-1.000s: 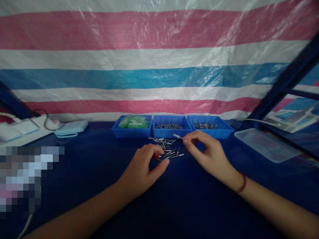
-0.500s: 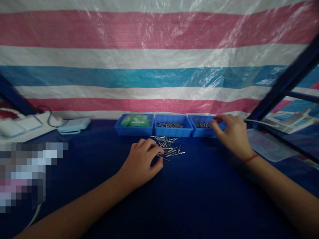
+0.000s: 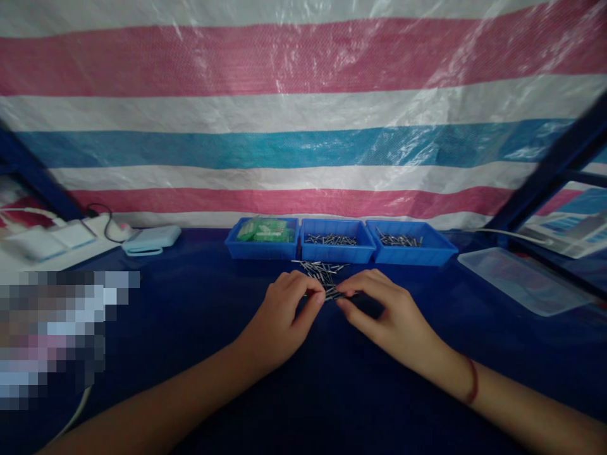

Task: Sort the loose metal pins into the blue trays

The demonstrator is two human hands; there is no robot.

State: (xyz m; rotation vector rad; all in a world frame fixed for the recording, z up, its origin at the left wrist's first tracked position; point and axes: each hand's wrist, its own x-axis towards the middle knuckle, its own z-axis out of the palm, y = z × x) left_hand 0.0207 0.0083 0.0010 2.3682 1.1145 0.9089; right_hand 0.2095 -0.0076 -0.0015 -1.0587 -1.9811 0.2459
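Note:
A loose pile of silvery pop rivets (image 3: 322, 270) lies on the dark blue tabletop, partly covered by my fingers. At the pile's left, my left hand (image 3: 289, 316) has thumb and forefinger pinched together; whatever is between the tips is too small to make out. My right hand (image 3: 386, 316) is at the pile's right side, its thumb and forefinger apart, the fingertips close to the rivets. Behind the pile stand a middle blue bin (image 3: 337, 254) and a right blue bin (image 3: 412, 256), both with rivets inside.
A left blue bin (image 3: 263, 252) holds green plastic packets (image 3: 265, 230). On the right lies a clear plastic lid (image 3: 526, 281). A light blue case (image 3: 152, 239) and a white power strip (image 3: 107, 243) with cables are at left. A striped sheet (image 3: 284, 145) hangs behind.
My right hand has come from the right bin down and left to the rivet pile. My left thumb and forefinger have closed together. The view has shifted slightly.

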